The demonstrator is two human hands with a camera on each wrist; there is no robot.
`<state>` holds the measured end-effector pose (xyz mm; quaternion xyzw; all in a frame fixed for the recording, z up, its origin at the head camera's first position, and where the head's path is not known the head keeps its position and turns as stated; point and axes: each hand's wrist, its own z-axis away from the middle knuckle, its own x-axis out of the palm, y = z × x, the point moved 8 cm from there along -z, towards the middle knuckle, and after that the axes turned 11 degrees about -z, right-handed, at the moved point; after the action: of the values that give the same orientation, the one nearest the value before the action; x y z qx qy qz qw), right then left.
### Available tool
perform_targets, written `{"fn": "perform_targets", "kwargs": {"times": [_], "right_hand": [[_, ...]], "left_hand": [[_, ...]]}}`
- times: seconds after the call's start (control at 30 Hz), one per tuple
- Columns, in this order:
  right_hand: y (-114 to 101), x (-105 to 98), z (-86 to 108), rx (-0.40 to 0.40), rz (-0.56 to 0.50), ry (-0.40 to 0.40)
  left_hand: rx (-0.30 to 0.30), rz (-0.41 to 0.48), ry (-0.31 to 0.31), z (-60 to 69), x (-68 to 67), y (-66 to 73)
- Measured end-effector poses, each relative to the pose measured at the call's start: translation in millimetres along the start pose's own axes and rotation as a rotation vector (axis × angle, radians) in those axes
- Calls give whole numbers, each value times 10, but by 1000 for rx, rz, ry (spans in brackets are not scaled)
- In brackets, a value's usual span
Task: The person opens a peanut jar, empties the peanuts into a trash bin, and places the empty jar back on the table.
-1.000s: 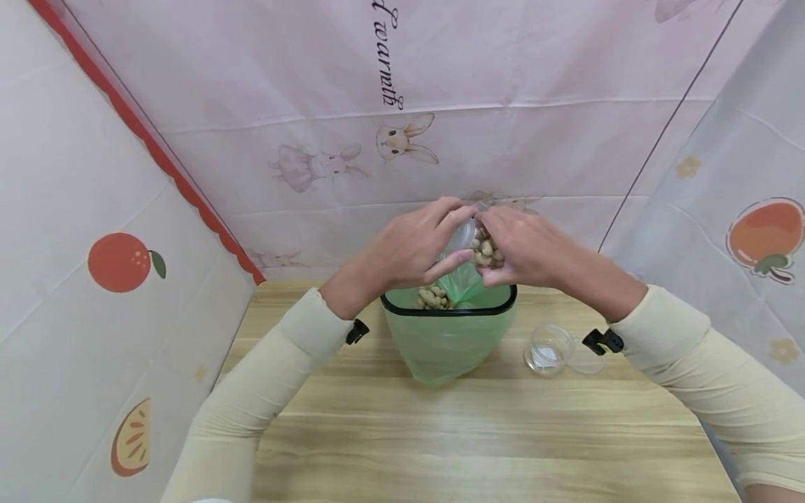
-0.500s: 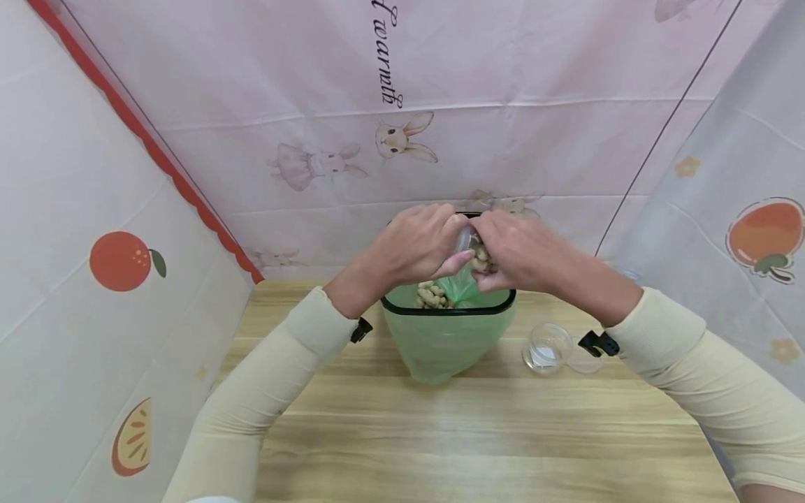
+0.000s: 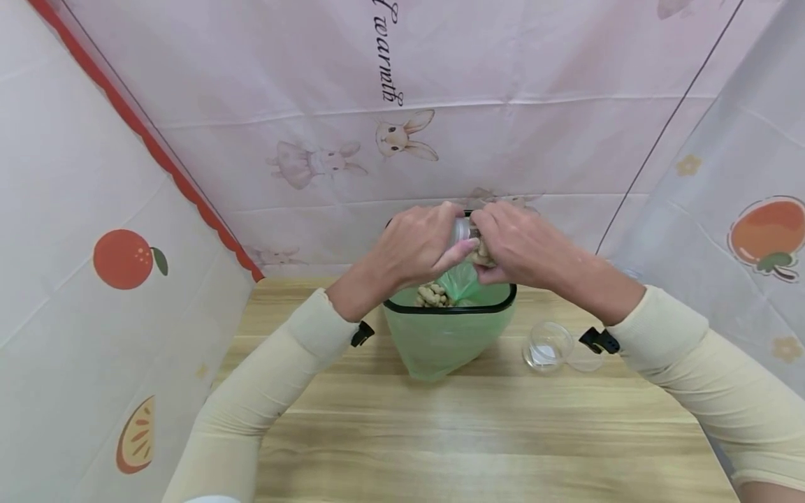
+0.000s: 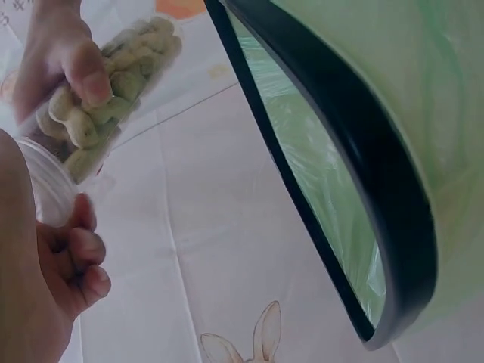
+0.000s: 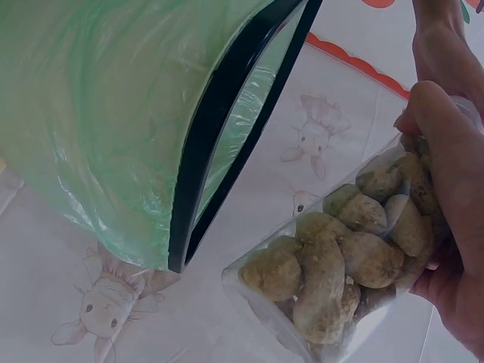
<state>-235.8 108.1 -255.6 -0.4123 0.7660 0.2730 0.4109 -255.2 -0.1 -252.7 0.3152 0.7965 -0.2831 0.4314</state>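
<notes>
My right hand [image 3: 525, 241] grips a clear plastic jar [image 5: 333, 257] full of unshelled peanuts, its body tilted on its side. At the jar's mouth, a translucent lid [image 4: 51, 185] is held by the curled fingers of my left hand [image 3: 409, 244]. Whether the lid is tight on the jar, I cannot tell. Both hands are above a light green bin [image 3: 449, 342] with a black rim. Inside the bin, more peanuts [image 3: 432, 295] lie beside a gathered green plastic bag [image 3: 460, 283]. My forearms and hands hide part of the bin's far rim.
To the bin's right on the wooden table [image 3: 465, 447] stands a small clear container [image 3: 547, 347], with a clear round lid [image 3: 586, 359] lying beside it. A printed cloth wall [image 3: 339, 241] rises close behind the bin, and more cloth hangs on both sides.
Both hands have shifted slightly, and my left hand has turned a little around the lid. The jar and lid stay close together over the bin.
</notes>
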Motion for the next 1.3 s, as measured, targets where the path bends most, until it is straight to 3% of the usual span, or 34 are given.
{"fn": "perform_targets", "kwargs": {"times": [0.1,0.2,0.4,0.6,0.77,0.93,1.17,1.3], "right_hand": [[28,-1,25,6,-9,-5],[50,0,57,10,-19,-9],[89,3,123,18,-35,-6],[89,5,149,21,-35,-4],[64,3,154,10,-20,5],[37,9,154,-2,-8,15],[-5,24,142,-2,-15,12],[2,37,150,14,-23,0]], "left_hand": [[8,28,-49,19,20,-26],[52,41,-60,64,18,-35],[198,18,25,171,-17,1],[263,33,78,206,-29,21],[241,49,44,194,-25,26],[172,22,-22,163,13,29],[83,-17,-60,108,33,14],[74,-10,-76,111,44,6]]}}
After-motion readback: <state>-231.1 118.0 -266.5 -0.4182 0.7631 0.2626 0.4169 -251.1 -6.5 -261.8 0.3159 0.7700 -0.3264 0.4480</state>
